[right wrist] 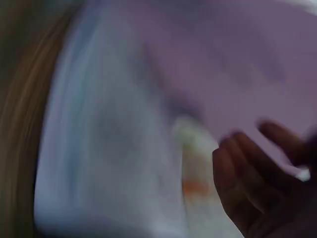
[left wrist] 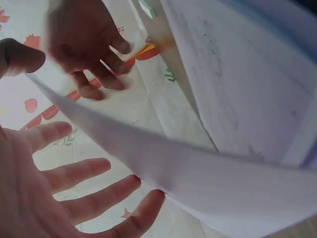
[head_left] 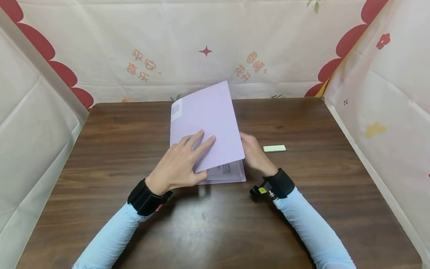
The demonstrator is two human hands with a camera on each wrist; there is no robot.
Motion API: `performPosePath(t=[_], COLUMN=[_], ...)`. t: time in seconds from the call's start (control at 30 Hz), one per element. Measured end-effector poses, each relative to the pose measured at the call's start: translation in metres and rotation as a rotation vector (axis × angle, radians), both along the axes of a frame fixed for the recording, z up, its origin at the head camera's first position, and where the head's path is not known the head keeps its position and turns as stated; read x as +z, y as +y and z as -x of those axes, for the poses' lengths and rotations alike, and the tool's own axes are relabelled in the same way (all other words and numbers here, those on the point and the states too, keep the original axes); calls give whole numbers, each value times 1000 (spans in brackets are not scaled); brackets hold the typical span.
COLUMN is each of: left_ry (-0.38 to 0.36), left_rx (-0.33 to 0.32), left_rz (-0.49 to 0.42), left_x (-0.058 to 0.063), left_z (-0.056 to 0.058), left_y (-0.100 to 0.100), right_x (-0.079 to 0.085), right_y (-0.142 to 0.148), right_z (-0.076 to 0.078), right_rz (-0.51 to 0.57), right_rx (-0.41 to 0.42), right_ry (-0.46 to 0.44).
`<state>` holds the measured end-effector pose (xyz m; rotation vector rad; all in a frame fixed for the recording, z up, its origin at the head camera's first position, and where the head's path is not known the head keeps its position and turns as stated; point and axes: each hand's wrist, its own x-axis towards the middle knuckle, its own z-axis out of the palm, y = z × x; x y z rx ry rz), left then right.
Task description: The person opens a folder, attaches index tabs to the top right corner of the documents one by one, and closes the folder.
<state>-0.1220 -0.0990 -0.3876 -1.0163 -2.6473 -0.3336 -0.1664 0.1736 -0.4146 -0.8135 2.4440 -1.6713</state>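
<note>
A light purple folder (head_left: 211, 123) lies on the table with its front cover lifted at a slant. A white label (head_left: 176, 110) marks the cover's upper left. Under the cover, printed pages in a clear sleeve (head_left: 231, 171) peek out at the bottom. My left hand (head_left: 181, 162) rests on the cover with fingers spread, the thumb near its lower edge. At the folder's right edge is my right hand (head_left: 256, 155), its fingertips hidden behind the cover in the head view. The left wrist view shows that right hand (left wrist: 84, 39) holding nothing, its fingers loosely bent.
A small pale green bar (head_left: 274, 148) lies on the brown wooden table (head_left: 100, 149), just right of my right hand. White printed cloth (head_left: 188, 45) hangs behind the table and along both sides. The right wrist view is blurred.
</note>
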Motion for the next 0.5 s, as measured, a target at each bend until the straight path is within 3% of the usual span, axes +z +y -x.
performPosePath(t=[0.07, 0.13, 0.27, 0.37, 0.5], left_ry=[-5, -20, -80, -130, -107], left_rx=[7, 12, 32, 62, 126], left_rz=[-9, -20, -72, -127, -214], left_x=[0, 0, 2, 4, 6], left_z=[-1, -3, -9, -19, -33], left_y=[-2, -5, -12, -22, -42], right_x=[-10, -17, -22, -21, -17], right_y=[-4, -9, -20, -25, -30], right_z=[-1, -4, -10, -12, -12], right_rz=[-300, -488, -650, -760, -860], right_rx=[10, 53, 55, 44, 63], right_ry=[231, 325, 280, 328, 362])
